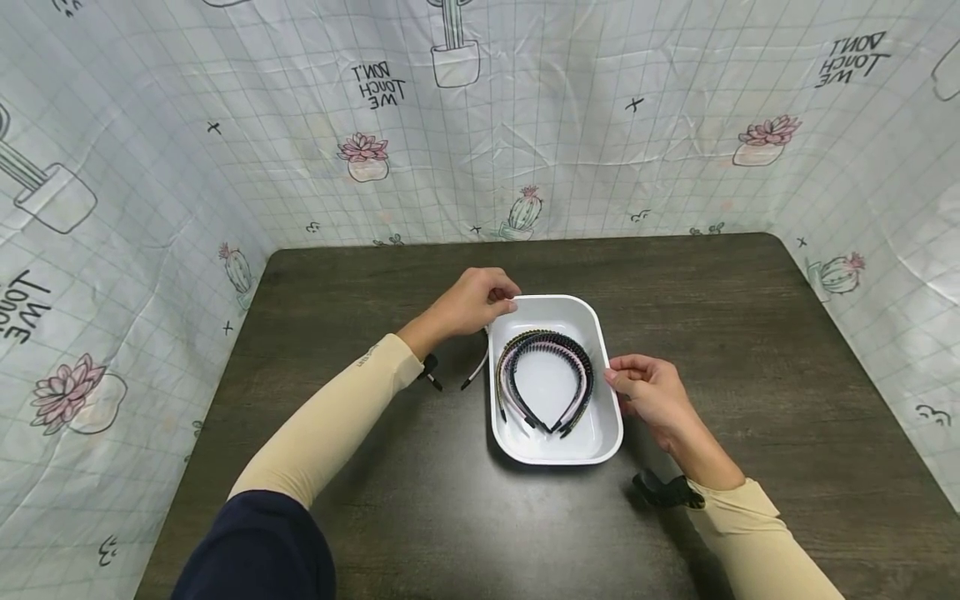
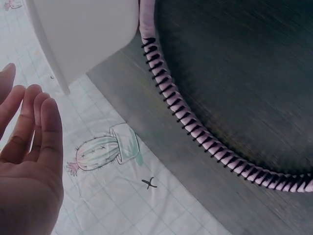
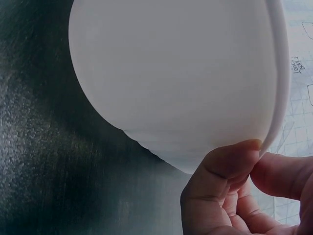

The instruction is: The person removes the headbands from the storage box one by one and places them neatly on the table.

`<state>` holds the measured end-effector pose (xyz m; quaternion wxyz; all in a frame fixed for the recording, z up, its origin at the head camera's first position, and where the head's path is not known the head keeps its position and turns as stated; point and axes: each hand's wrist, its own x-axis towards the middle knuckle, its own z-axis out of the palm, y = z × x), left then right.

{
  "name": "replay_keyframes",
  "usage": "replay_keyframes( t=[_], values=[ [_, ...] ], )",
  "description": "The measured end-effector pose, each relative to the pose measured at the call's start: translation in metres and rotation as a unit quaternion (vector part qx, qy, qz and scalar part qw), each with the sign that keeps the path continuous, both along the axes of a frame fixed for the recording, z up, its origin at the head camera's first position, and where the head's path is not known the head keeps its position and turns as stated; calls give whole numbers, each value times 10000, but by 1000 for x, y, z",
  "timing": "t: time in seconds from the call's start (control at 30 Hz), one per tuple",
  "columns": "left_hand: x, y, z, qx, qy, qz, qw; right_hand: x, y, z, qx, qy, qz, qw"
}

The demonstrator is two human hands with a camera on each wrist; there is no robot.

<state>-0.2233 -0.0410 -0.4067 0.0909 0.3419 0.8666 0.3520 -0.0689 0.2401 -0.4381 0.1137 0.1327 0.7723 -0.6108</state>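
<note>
A white tray (image 1: pixel 555 450) holds several nested headbands (image 1: pixel 545 340), toothed or wrapped, in black, pink and yellowish tones. At its right side my right hand (image 1: pixel 654 396) pinches the rim between thumb and fingers; the right wrist view shows this pinch on the white wall (image 3: pixel 181 73). My left hand (image 1: pixel 476 300) is at the far left corner. In the left wrist view its fingers (image 2: pixel 51 122) are extended beside the tray edge (image 2: pixel 54 58), not curled round it. Left of the tray is a pale pink headband (image 2: pixel 178 110) with black lacing, mostly hidden in the head view.
The dark wood-grain table (image 1: pixel 360 517) lies beneath everything. A white cloth (image 1: pixel 570 100) printed with a grid, cacti and lettering rises behind and at both sides. Dark straps with camera mounts (image 1: pixel 667 490) sit at the wrists.
</note>
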Motion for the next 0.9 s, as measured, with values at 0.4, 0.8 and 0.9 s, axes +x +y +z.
replay_keyframes(
  t=[0.4, 0.8, 0.9],
  values=[
    [2, 19, -3, -213, 75, -341, 9992, -1, 0, -1, -72, 14, -4, 10000],
    [9, 36, -7, -425, 155, -555, 9974, 0, 2, -4, -138, -4, 17, 9999],
    [9, 40, -5, -392, 236, -613, 9971, -1, 2, -3, -129, 42, 42, 9999]
  ],
)
